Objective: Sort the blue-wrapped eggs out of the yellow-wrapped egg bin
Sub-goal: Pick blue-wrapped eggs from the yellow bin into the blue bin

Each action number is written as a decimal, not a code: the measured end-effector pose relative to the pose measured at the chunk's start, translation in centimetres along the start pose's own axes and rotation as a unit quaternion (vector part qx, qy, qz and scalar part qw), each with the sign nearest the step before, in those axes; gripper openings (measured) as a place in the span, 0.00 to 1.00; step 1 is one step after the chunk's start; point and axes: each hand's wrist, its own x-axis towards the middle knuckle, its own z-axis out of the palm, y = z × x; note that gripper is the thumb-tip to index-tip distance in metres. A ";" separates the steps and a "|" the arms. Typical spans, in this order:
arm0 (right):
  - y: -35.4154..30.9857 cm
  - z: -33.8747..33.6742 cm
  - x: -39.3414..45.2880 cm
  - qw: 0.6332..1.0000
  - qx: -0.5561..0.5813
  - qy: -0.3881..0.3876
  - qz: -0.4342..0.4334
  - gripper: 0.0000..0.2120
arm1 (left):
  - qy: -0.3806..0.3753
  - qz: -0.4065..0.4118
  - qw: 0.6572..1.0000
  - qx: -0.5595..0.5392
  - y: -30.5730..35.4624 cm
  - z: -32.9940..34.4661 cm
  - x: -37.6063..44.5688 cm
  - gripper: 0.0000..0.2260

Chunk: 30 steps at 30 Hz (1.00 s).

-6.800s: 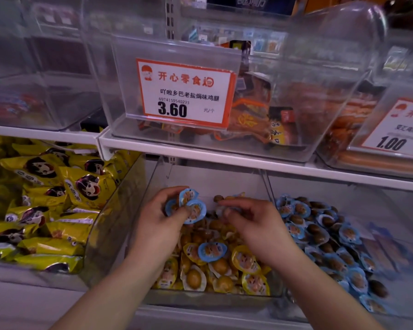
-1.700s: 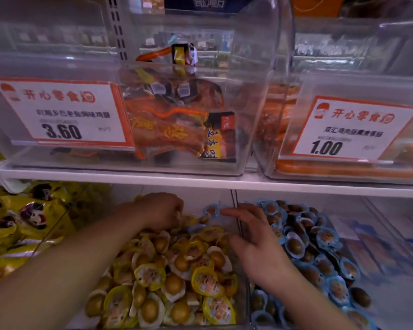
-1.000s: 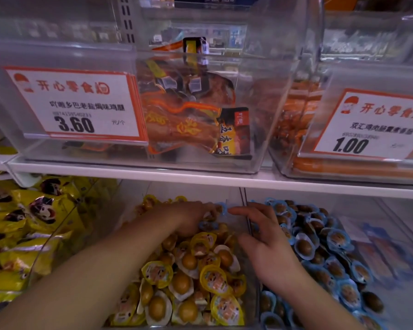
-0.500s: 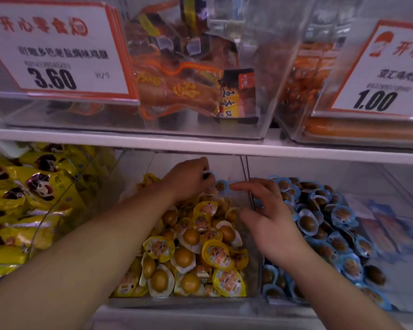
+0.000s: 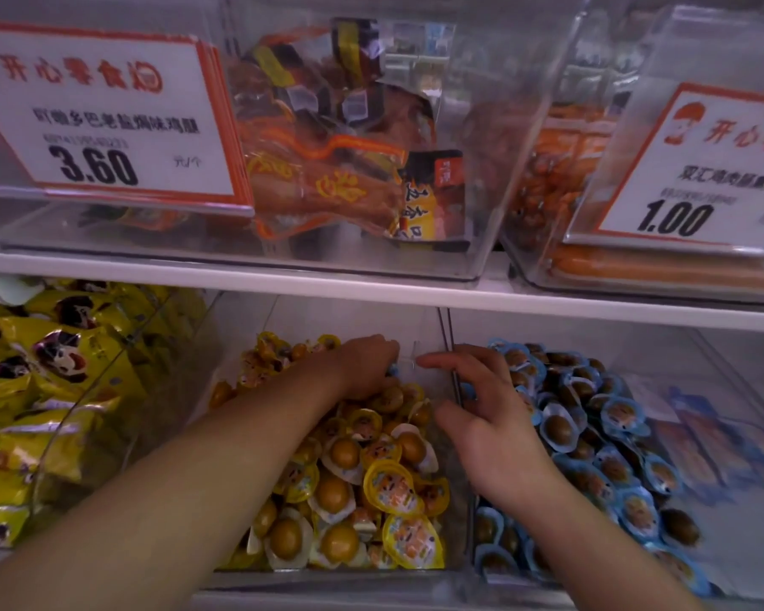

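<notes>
The middle clear bin [image 5: 420,328] holds a heap of yellow-wrapped eggs [image 5: 384,482]. My left hand [image 5: 365,368] reaches to the back of that heap with its fingers curled down. A sliver of a blue-wrapped egg [image 5: 392,371] shows at its fingertips. My right hand [image 5: 481,416] hovers over the divider [image 5: 445,328] between the two bins. Its fingers are spread and hold nothing, and its thumb is on the yellow side. The right bin [image 5: 702,381] holds the blue-wrapped eggs [image 5: 592,434].
A bin of yellow snack packets [image 5: 62,368] stands on the left. The white shelf edge [image 5: 371,288] runs low above the egg bins. On it stand clear bins with price cards 3.60 [image 5: 102,125] and 1.00 [image 5: 680,178].
The view has moved closer and lower. My left hand has pushed deeper into the back of the yellow heap over the blue egg. My right hand stays open by the divider.
</notes>
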 end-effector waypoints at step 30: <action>-0.6 11.9 9.3 0.905 -0.281 -0.267 0.172 0.17 | 0.309 -0.109 0.914 -0.241 2.1 -0.1 -24.2 0.09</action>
